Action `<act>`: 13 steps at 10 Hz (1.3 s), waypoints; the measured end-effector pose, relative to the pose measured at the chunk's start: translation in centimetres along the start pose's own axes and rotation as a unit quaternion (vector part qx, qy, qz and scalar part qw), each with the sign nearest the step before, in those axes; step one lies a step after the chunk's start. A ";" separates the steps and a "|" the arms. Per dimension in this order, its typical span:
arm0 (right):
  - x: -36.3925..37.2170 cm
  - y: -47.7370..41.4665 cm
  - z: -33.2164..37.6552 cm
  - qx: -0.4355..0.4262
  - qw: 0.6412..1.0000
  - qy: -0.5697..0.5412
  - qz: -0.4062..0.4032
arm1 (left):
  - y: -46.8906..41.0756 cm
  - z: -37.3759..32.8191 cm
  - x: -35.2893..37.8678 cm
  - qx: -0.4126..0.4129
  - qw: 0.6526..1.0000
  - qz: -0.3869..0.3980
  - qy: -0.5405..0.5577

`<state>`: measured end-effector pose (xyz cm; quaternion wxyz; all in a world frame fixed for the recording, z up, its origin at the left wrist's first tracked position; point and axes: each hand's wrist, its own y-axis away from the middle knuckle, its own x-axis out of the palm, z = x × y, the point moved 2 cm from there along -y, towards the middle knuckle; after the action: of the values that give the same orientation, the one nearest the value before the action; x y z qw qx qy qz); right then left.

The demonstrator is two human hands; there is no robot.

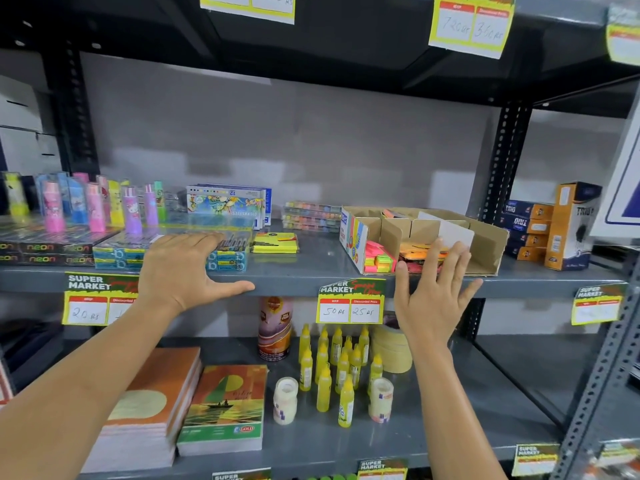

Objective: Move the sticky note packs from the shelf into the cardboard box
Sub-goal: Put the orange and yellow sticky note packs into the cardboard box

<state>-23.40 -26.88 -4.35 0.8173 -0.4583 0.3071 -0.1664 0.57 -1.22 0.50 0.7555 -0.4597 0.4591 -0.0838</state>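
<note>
Both hands were up at the middle shelf (311, 268), neither holding anything. Left hand (183, 268) lay spread and empty, palm down over the front lip, fingers resting on the blue pen boxes (225, 261). Right hand (433, 289) was open, fingers splayed, raised just in front of the cardboard box (491, 240).

One yellow sticky note pack (275, 242) was still on the shelf, between the pen boxes and the box, touched by neither hand. Inside the box, pink and green packs (379, 259) sat in the front compartment, with orange ones behind the right hand. Judged the job well along: at least that yellow pack left to move.

Hard to tell: the right hand covered part of the box front, so the count inside was unclear. The stacked packets (310, 216) behind were too blurred to identify.
</note>
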 end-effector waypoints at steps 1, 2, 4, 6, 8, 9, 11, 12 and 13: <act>-0.2 -0.4 0.2 -0.043 0.999 -0.009 -0.007 | 0.0 0.0 0.0 0.001 1.000 -0.007 0.000; -0.3 -0.7 -0.1 -0.046 0.998 -0.035 -0.012 | -0.1 0.0 0.0 0.003 1.000 -0.002 -0.002; -0.4 0.0 -0.3 -0.051 0.994 -0.078 -0.060 | 0.0 -0.1 0.1 0.000 1.000 -0.012 -0.001; -0.9 0.6 -1.1 -0.045 0.987 -0.127 -0.092 | 0.0 0.0 0.1 -0.001 1.000 -0.010 0.001; -0.9 -0.1 -1.0 -0.055 0.984 -0.143 -0.093 | 0.0 0.1 0.1 0.000 1.000 -0.015 -0.005; -0.6 -1.5 -0.7 -0.058 0.988 -0.136 -0.050 | 0.0 0.1 0.2 -0.001 1.000 -0.016 -0.004; -0.3 -1.7 -1.1 -0.066 0.991 -0.111 0.016 | -0.1 0.1 0.2 0.001 1.000 -0.015 -0.009; -0.4 -1.4 -1.0 -0.059 0.989 -0.124 0.047 | 0.0 0.0 0.2 0.003 1.000 -0.013 -0.013; -1.2 -0.5 -1.3 -0.049 0.981 -0.187 0.010 | 0.0 0.0 0.2 0.001 1.000 -0.015 -0.007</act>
<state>-25.17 -27.35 -3.99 0.8383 -0.5182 0.1607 -0.0544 0.72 -1.35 0.37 0.7580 -0.4664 0.4465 -0.0924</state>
